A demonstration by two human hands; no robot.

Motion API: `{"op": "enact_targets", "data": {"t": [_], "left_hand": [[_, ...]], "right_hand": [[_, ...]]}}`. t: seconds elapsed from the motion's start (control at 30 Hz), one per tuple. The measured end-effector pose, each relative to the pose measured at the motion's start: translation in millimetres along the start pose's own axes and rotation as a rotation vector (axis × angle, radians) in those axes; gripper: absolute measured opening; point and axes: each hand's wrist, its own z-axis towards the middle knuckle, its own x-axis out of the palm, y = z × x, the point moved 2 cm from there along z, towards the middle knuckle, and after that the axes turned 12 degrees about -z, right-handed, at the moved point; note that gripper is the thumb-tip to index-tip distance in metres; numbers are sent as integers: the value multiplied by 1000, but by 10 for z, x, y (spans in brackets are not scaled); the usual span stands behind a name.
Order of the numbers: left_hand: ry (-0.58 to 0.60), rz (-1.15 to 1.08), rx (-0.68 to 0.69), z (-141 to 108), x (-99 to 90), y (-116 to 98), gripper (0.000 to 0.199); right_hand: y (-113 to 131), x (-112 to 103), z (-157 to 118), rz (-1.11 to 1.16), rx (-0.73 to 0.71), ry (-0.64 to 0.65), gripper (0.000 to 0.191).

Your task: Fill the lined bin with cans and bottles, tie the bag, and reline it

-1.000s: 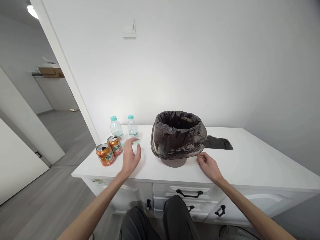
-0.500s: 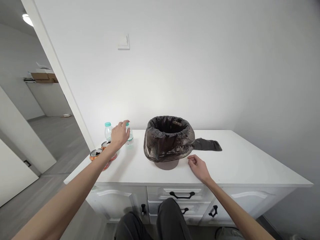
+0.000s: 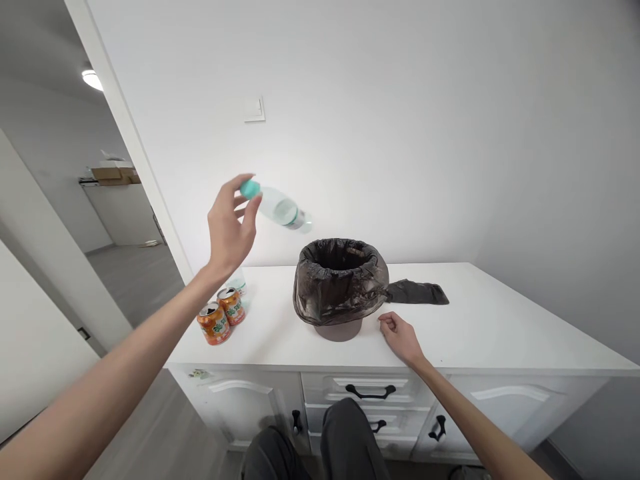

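Observation:
My left hand grips a clear plastic bottle by its teal cap. The bottle is tilted in the air, its base pointing right and down toward the bin, which is lined with a black plastic bag folded over the rim. Resting on the white cabinet top, my right hand is loosely curled beside the bin's lower right side. Two orange drink cans with opened tops stand at the left. Behind my left wrist, a second clear bottle shows only in part.
A folded black plastic strip lies right of the bin on the cabinet top. Drawers and doors with black handles are below, close to my knees. A white wall rises behind, with a light switch. A doorway opens at left.
My left hand has lifted the bottle off the cabinet top by its cap and tipped it toward the bin. My right hand stays in place. The view has shifted slightly left.

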Motion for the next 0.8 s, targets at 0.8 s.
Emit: {"op": "enact_targets", "data": {"t": [0.8], "left_hand": [[936,85,-361,-188,1057,134,42]], "right_hand": [[110,-90,19,46,12,-34,23]]}}
